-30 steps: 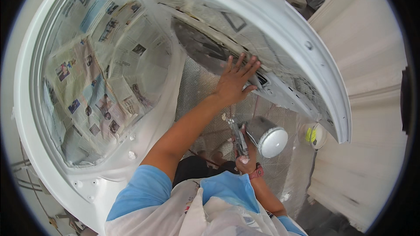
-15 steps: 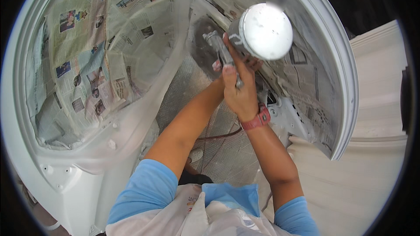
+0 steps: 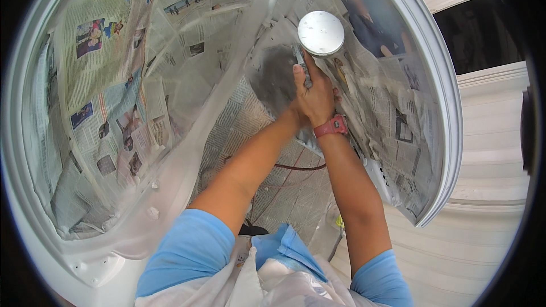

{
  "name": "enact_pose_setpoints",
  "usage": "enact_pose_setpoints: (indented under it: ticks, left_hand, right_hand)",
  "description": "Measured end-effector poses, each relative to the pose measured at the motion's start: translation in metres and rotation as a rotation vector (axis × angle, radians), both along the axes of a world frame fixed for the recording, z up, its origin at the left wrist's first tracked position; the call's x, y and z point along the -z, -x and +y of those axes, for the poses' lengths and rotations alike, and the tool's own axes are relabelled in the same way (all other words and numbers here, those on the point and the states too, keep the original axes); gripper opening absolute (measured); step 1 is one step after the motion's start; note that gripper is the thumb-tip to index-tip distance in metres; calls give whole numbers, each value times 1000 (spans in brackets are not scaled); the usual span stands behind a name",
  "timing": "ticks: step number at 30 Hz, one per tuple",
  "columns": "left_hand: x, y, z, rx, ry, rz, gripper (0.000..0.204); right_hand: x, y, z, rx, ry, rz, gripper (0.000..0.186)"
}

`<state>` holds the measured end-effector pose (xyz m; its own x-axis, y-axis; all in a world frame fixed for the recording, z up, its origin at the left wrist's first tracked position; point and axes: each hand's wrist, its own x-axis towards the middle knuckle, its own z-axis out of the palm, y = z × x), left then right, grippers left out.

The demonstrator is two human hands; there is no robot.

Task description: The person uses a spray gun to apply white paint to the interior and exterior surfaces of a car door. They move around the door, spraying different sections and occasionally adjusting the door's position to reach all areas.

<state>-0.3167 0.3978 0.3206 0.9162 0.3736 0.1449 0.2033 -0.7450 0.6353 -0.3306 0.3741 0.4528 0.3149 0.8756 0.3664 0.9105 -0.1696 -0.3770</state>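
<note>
My right hand [image 3: 316, 95] is closed round the handle of a spray gun [image 3: 306, 69], its thumb lying along the grey metal body. On top of the gun sits a paint cup with a round white lid [image 3: 321, 33]. A red watch [image 3: 331, 126] is on the right wrist. The left forearm [image 3: 250, 153] reaches in beneath, and my left hand [image 3: 302, 115] is mostly behind the right wrist, so its fingers are hidden. Both hands are between a white door frame [image 3: 213, 125] and an open white door [image 3: 455, 119], close to the door's inner side.
Newspaper [image 3: 108, 74] and clear film cover the opening on the left. More newspaper [image 3: 392, 113] lines the door's inside. A reddish hose [image 3: 298, 167] runs across the grey floor [image 3: 284, 193]. White ribbed panels [image 3: 492, 153] stand beyond the door.
The spray gun and both hands are now farther off, with the cup's lid higher and smaller in view. My view has shifted, showing more of the door's newspaper.
</note>
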Motion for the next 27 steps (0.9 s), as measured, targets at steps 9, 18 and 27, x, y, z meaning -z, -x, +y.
enact_pose_setpoints:
  ticks: [9, 18, 27]
  left_hand:
    - [6, -10, -10, 42, -74, 39, 87]
    - [10, -29, -18, 43, -201, 83, 82]
    - [10, -38, -18, 13, -308, 119, 77]
  right_hand:
    - [7, -8, 3, 18, -142, -22, 58]
    - [7, -25, 0, 50, 151, 213, 64]
    - [6, -35, -15, -76, -121, 255, 65]
